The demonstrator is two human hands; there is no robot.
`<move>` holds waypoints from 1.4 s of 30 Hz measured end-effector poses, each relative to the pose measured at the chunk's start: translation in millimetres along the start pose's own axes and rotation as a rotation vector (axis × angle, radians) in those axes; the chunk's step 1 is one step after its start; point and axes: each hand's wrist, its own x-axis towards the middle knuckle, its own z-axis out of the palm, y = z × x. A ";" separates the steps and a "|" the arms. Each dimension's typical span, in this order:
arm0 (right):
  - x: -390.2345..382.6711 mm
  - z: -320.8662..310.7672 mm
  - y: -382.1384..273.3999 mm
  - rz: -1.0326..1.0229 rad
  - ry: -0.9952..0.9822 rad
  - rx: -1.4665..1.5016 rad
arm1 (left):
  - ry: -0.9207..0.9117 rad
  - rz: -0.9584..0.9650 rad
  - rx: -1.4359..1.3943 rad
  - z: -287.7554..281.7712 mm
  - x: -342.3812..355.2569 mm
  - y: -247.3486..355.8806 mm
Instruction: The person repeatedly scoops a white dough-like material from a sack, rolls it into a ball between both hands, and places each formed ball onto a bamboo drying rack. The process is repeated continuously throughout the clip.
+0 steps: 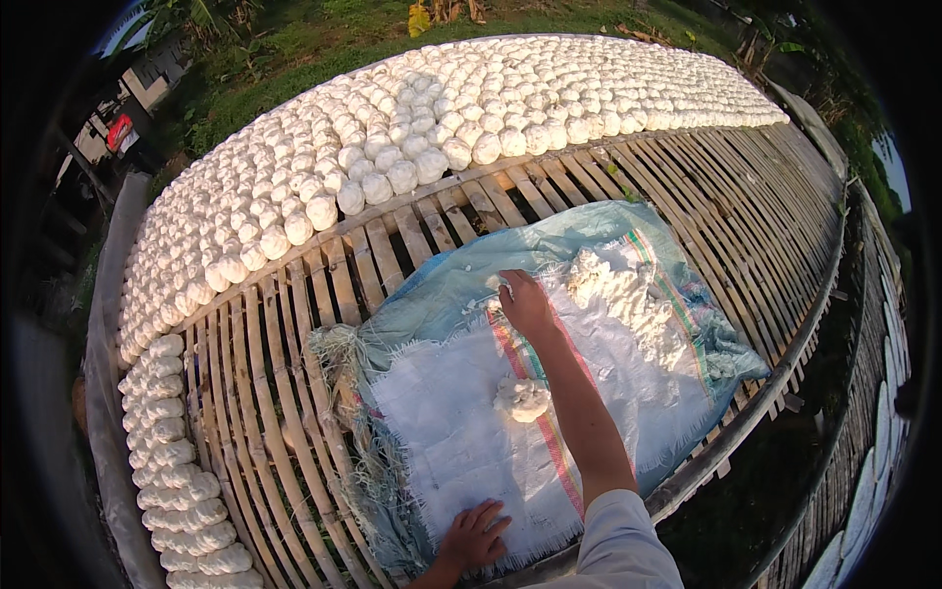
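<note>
right hand (pixel 527 302) curls by the far edge of the sack (pixel 446 442), can't tell if gripping; left hand (pixel 478 535) spread, near edge; lump (pixel 522 400) mid-sack, heap (pixel 628 299) far right, slats (pixel 280 393) between sack and balls (pixel 294 187)

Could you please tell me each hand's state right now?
Left hand: open, laid on the white sheet.
Right hand: curled over the blue sheet; whether it grips anything cannot be told.
</note>
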 end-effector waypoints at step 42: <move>15.3 -11.4 42.9 0.544 0.189 1.556 | 0.024 -0.040 -0.128 8.4 -3.5 1.1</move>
